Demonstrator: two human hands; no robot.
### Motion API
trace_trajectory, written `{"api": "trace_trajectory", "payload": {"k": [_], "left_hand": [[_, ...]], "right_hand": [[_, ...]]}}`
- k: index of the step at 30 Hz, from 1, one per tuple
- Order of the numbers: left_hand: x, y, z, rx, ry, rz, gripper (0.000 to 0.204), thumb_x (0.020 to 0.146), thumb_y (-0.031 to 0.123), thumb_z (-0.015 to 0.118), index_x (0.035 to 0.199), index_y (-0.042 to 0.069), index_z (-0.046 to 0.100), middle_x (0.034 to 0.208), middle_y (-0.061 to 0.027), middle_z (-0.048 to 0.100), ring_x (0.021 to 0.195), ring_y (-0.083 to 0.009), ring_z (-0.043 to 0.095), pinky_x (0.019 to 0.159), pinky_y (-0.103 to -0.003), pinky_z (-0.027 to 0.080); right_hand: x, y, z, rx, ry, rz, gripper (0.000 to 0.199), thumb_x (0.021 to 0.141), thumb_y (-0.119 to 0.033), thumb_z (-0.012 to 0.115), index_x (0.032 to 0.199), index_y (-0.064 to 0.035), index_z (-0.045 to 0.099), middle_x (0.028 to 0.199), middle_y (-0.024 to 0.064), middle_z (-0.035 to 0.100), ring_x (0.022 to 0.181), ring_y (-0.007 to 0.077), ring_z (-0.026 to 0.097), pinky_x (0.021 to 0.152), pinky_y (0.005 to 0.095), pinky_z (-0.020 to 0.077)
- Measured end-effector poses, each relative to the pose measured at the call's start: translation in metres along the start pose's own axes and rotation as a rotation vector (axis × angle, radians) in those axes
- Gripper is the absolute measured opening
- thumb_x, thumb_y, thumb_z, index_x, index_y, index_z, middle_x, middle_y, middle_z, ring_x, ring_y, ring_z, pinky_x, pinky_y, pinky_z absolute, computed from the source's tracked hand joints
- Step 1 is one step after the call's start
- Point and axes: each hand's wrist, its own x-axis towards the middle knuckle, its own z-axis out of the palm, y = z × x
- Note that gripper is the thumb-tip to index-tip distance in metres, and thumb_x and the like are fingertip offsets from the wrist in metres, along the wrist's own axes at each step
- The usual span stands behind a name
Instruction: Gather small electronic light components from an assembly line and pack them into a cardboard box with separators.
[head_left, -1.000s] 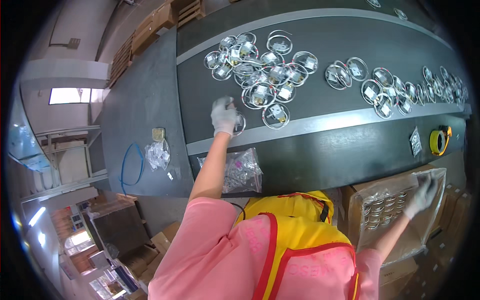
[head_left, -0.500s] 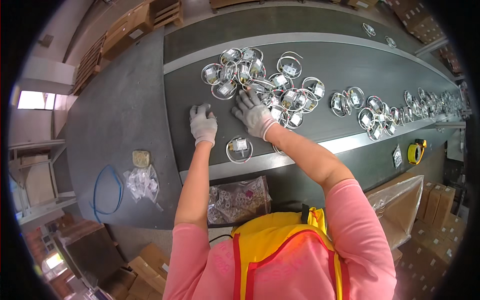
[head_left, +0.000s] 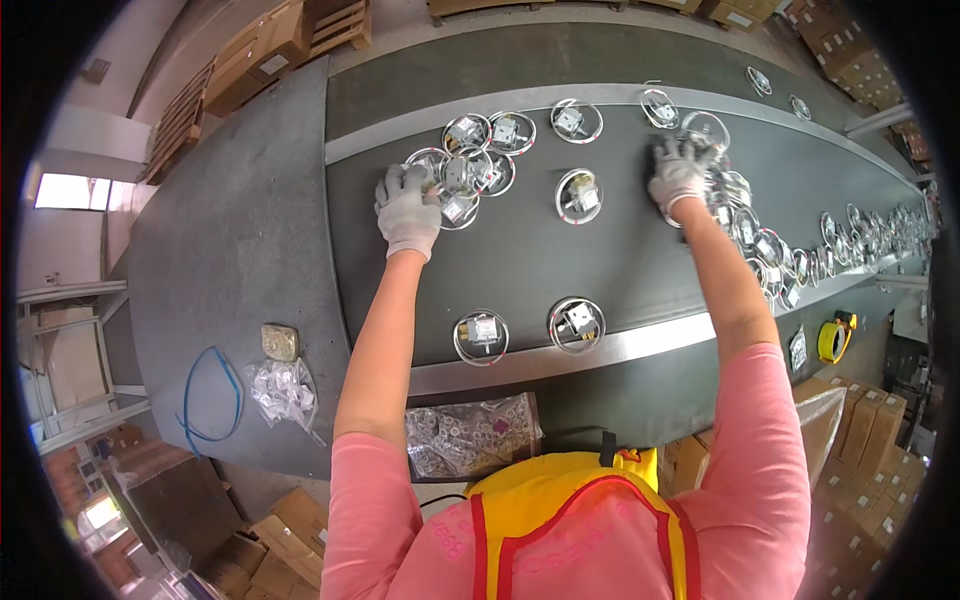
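Note:
Both my hands wear pale grey gloves over a dark conveyor belt (head_left: 480, 270). My left hand (head_left: 407, 215) is open, its fingers lying against the left edge of a cluster of small metal thermostats (head_left: 458, 172) with coiled white tubes. Farther right, my right hand (head_left: 680, 178) rests spread and slightly blurred on the near end of another pile of thermostats (head_left: 742, 222); its fingertips partly cover some. Between the hands lies a single thermostat (head_left: 580, 196), with another thermostat (head_left: 571, 121) beyond it. Close to the near rail sit two more, a left thermostat (head_left: 481, 336) and a right thermostat (head_left: 577, 325).
A metal rail (head_left: 640, 342) borders the belt's near side. Below it lies a clear bag of small parts (head_left: 472, 436). On the grey table at left are a blue strap (head_left: 238, 385), a small block (head_left: 280, 342) and crumpled plastic (head_left: 283, 388). Yellow tape (head_left: 831, 341) lies at right.
My right hand has swept right and away, and the middle thermostats have shifted right with it, leaving a few spaced apart. My left hand has moved slightly forward to the left cluster.

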Motion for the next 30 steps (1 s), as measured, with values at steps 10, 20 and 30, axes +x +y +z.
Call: {"api": "trace_trajectory", "payload": {"k": [10,20,30], "left_hand": [[0.009,0.053,0.014,-0.067,-0.103,0.312,0.062,0.062,0.037,0.080,0.118,0.020,0.058,0.134,-0.0107,0.040,0.122,-0.0386,0.039,0.104,-0.050,0.031],[-0.052,0.132,0.012,-0.777,-0.372,0.094,0.033,0.078,0.008,0.066,0.111,0.011,0.062,0.105,-0.0093,0.062,0.093,-0.0196,0.061,0.082,-0.032,0.049],[0.000,0.024,-0.003,-0.156,0.174,0.206,0.029,0.074,0.010,0.065,0.103,0.013,0.062,0.110,-0.0115,0.059,0.102,-0.0351,0.055,0.086,-0.043,0.047]], "right_hand": [[0.066,0.141,0.092,-0.047,-0.174,0.444,0.057,0.088,-0.039,0.054,0.140,-0.0172,0.043,0.149,0.0122,0.032,0.138,0.0389,0.026,0.107,0.0666,0.0174],[0.101,0.025,0.028,0.537,0.428,0.016,0.052,0.082,-0.028,0.061,0.132,-0.0210,0.045,0.140,0.0083,0.042,0.125,0.0355,0.043,0.098,0.0472,0.0432],[0.079,0.073,0.094,1.575,0.104,0.274,0.038,0.090,-0.025,0.053,0.127,-0.0141,0.054,0.101,0.0198,0.067,0.096,0.0348,0.064,0.083,0.0403,0.0498]]}}
